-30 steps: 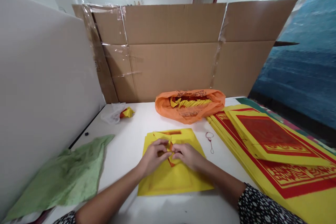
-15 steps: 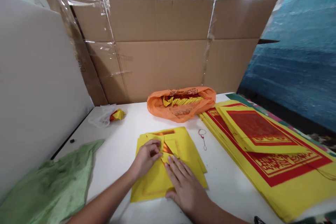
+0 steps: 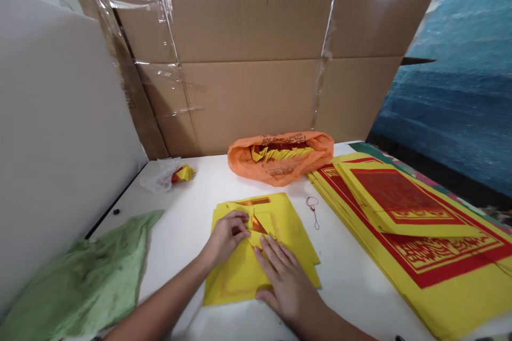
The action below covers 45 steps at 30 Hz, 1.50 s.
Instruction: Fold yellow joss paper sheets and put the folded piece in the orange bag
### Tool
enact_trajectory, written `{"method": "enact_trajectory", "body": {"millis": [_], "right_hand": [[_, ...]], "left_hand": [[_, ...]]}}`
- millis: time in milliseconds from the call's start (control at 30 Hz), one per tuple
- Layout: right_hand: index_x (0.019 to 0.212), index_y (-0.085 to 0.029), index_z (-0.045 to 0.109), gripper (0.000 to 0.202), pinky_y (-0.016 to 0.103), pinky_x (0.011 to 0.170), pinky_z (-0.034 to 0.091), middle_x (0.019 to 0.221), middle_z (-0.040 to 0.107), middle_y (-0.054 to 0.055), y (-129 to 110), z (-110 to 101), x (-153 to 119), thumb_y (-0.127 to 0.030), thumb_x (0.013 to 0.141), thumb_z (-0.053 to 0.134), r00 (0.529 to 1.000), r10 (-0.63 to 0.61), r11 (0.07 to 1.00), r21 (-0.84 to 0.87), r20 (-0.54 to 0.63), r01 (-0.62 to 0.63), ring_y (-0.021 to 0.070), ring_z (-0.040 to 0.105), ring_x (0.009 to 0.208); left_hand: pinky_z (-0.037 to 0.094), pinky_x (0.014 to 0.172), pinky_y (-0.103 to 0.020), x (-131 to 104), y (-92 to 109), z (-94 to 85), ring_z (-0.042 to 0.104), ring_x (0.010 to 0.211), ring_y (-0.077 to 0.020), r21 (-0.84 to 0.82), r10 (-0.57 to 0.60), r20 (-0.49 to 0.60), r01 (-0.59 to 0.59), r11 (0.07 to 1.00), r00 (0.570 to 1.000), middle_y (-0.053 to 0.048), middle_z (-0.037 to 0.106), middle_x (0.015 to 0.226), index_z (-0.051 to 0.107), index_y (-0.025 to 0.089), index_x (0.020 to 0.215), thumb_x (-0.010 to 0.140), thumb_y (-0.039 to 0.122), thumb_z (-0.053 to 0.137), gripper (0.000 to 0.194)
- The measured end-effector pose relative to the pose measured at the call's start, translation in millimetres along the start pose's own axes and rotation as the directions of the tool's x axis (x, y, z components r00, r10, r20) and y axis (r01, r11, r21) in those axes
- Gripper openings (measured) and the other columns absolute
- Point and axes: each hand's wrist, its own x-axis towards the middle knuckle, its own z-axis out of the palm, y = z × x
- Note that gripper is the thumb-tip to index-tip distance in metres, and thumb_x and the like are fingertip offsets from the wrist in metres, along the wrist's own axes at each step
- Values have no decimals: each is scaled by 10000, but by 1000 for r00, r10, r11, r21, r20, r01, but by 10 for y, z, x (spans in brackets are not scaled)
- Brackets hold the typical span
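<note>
On the white table (image 3: 188,224) a small stack of yellow paper sheets (image 3: 280,224) lies in front of the person, and both hands work on the top sheet. The left hand (image 3: 226,234) curls its fingers over a folded corner of the paper (image 3: 256,224), pinching the fold where a red-orange printed patch shows. The right hand (image 3: 286,279) lies flat and open, palm down, fingers spread and pressing the sheet against the table, fingertips just beside the fold. Behind the sheets sits an orange plastic bag (image 3: 280,162), its mouth open and filled with folded yellow paper pieces. A thin red string loop (image 3: 312,208) lies on the table between the sheets and a large stack of yellow and red printed paper (image 3: 420,229) to the right. To the left a crumpled green cloth (image 3: 80,282) rests near the table edge, and farther back a clear plastic bag (image 3: 160,178) lies touching a small folded yellow piece (image 3: 184,172). A taped brown cardboard wall (image 3: 256,74) stands upright along the back of the table.
</note>
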Motion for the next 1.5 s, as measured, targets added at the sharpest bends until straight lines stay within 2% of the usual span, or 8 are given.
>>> {"method": "enact_trajectory", "body": {"millis": [367,500,667,867,1033,1133,1333,1500], "right_hand": [[1518,-197,300,739,512,1142,282,1577,165,124,-17,-143,31,-585,917,482,996,13,997,71,84,-18,322,181,1460],[1516,-248,303,792,571,1120,270,1579,169,96,31,-219,52,-660,869,501,990,22,990,131,136,-40,351,162,1460],[1504,-263,333,795,598,1106,257,1573,193,98,46,-288,87,-674,849,515,982,35,982,177,186,-69,362,167,1456],[1483,-297,371,929,618,1065,288,1562,196,176,36,-369,58,-739,711,637,979,87,987,119,184,-111,401,217,1433],[1233,-253,647,479,505,993,424,1290,620,136,313,-705,440,-538,849,628,979,97,950,277,181,-145,337,590,1170],[1352,-194,517,537,417,1018,424,1332,579,128,478,-744,907,-355,856,645,993,114,869,486,-19,-91,266,558,1206],[1222,-151,541,644,333,867,507,1190,542,116,415,-413,1521,-159,631,797,930,356,601,742,86,-298,194,606,1001],[1214,-188,503,662,293,732,520,902,550,-10,300,-448,1514,-173,616,788,939,314,400,878,138,-263,126,593,740]], "left_hand": [[527,825,-335,9,-83,17,597,1075,-255,-30,-3,1,3,1000,1000,-133,586,1152,593,152,624,765,175,664,160],[521,881,-379,-48,-2,45,580,1116,-257,164,116,-81,-102,981,990,-111,583,1174,596,175,802,782,95,610,84],[340,1107,-493,-291,106,113,450,1307,-297,605,382,204,-423,675,901,-126,549,1342,631,188,1045,895,112,538,192],[346,1105,-513,-506,-8,178,479,1299,-329,763,315,363,-474,440,877,-221,549,1338,527,82,1301,913,143,521,393],[313,1110,-568,-535,95,126,440,1324,-334,734,260,283,-383,561,923,-186,513,1363,560,181,1293,907,293,586,403],[317,1103,-562,-498,144,90,460,1289,-321,636,236,186,-301,710,954,-143,542,1308,651,231,1184,912,301,583,289],[457,918,-444,-326,53,71,542,1061,-287,380,116,-65,-83,921,991,-95,600,1095,686,190,656,846,321,671,231],[476,880,-432,-240,-30,151,529,966,-249,339,113,-306,-2,941,945,-62,515,997,592,181,821,709,223,747,196]]}}
